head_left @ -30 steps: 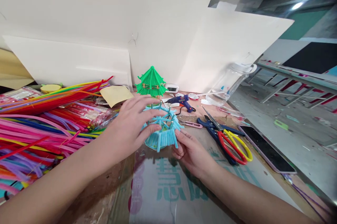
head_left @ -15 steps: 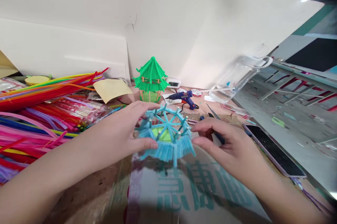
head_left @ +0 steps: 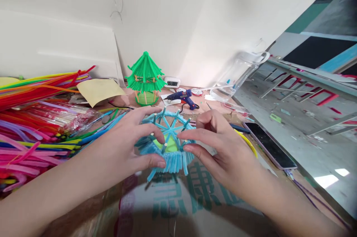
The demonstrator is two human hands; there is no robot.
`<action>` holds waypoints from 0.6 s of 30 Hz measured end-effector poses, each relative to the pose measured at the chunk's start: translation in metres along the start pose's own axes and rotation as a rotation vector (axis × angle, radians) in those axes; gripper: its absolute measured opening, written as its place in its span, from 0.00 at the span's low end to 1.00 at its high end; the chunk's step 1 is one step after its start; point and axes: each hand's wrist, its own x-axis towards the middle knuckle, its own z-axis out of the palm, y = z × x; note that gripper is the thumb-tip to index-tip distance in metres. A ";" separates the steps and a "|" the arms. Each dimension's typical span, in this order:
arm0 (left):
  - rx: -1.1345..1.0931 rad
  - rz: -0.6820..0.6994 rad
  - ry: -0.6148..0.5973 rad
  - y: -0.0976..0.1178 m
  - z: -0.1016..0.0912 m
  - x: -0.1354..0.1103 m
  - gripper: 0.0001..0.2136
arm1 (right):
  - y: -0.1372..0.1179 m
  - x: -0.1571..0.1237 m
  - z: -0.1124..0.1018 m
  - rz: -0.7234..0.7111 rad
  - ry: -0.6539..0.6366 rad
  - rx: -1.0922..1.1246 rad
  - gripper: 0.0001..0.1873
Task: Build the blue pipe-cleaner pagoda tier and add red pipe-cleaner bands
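Between my hands is a small blue pipe-cleaner model [head_left: 173, 161] with a sloping fringed edge, crossing spokes and short upright sticks. A green base shows through its middle. My left hand [head_left: 136, 138] curves around its left side, thumb at the front edge and index finger over the top; some fingertips are hidden. At the right side, my right hand [head_left: 212, 144] has its thumb and index finger closed around a short upright stick [head_left: 185, 141]. Behind it stands a green pipe-cleaner pavilion [head_left: 145, 77] with a two-tiered roof.
A blue glue gun [head_left: 182, 97] lies behind the model, near a small white digital clock [head_left: 172, 82]. Colourful pipe cleaners [head_left: 33, 133] are piled at left. At right are a phone [head_left: 270, 144] and a clear plastic jug [head_left: 237, 73]. Printed cardboard [head_left: 178, 207] lies underneath.
My right hand has moved in from the model's right edge to an upright stick. My left index finger now reaches over the top. The view has turned right.
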 end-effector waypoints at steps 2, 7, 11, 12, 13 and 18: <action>-0.021 0.006 0.001 0.002 0.003 0.000 0.12 | -0.002 -0.001 -0.001 -0.004 -0.027 0.010 0.08; -0.040 0.026 0.024 0.005 0.006 0.000 0.10 | -0.009 -0.004 -0.008 0.045 -0.092 0.012 0.07; -0.040 0.039 0.016 0.011 0.004 0.000 0.09 | -0.010 -0.002 -0.006 0.073 -0.069 0.067 0.05; -0.039 0.044 0.017 0.013 0.004 0.000 0.08 | -0.009 -0.001 -0.005 0.067 -0.045 0.088 0.04; -0.038 0.047 0.016 0.014 0.004 0.001 0.08 | -0.009 0.000 -0.003 0.063 -0.020 0.106 0.04; -0.030 0.033 0.016 0.014 0.006 0.001 0.08 | -0.007 0.001 0.004 0.077 0.033 0.164 0.05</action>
